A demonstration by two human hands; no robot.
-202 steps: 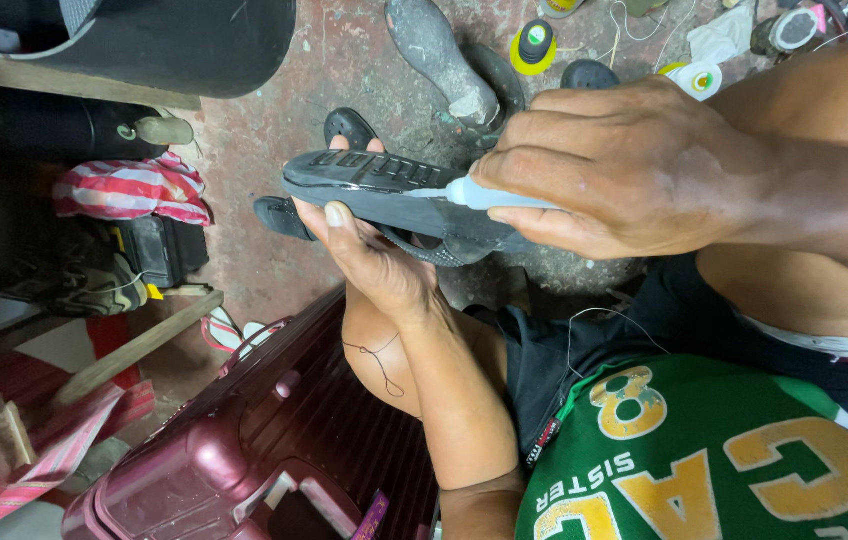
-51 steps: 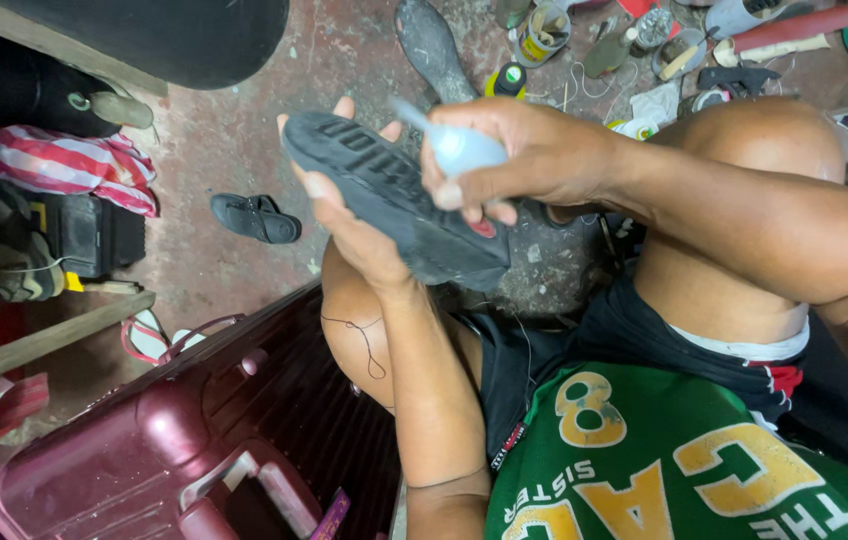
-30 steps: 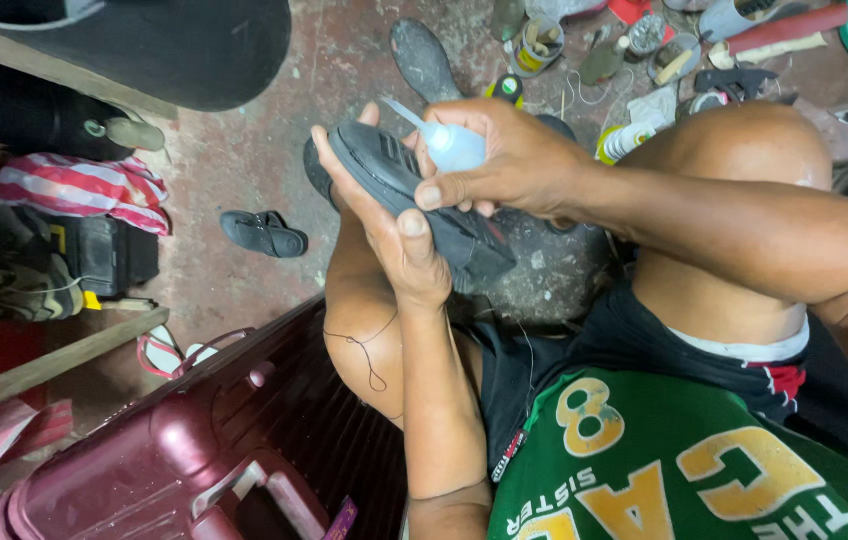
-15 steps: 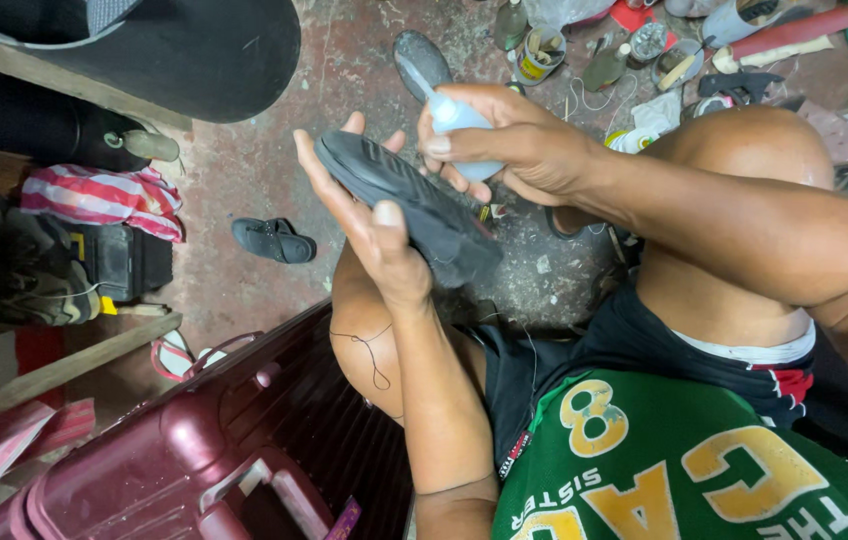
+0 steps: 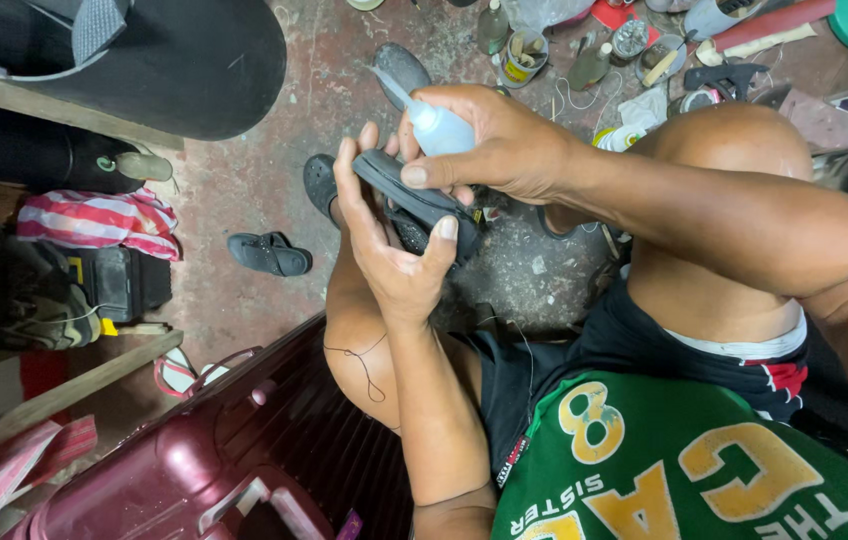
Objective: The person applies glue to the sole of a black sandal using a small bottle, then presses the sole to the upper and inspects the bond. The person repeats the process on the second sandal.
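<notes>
My left hand (image 5: 391, 240) grips a dark shoe (image 5: 414, 200), held edge-on above my left knee, its sole turned toward my palm. My right hand (image 5: 489, 145) holds a small pale-blue squeeze bottle (image 5: 434, 124), whose thin nozzle points up and to the left, away from the shoe. The fingers of my right hand also press against the shoe's upper edge. A loose thread hangs over my left knee.
A maroon hard suitcase (image 5: 234, 460) lies at the lower left. A dark sandal (image 5: 269, 254) and a grey sole (image 5: 402, 70) lie on the concrete floor. Bottles, tins and tools (image 5: 584, 50) crowd the top right. Striped cloth (image 5: 99, 220) and bags sit at the left.
The shoe has been turned from sole-up and flat to edge-on in my left hand. My right hand with the bottle has stayed pressed at the shoe's upper edge.
</notes>
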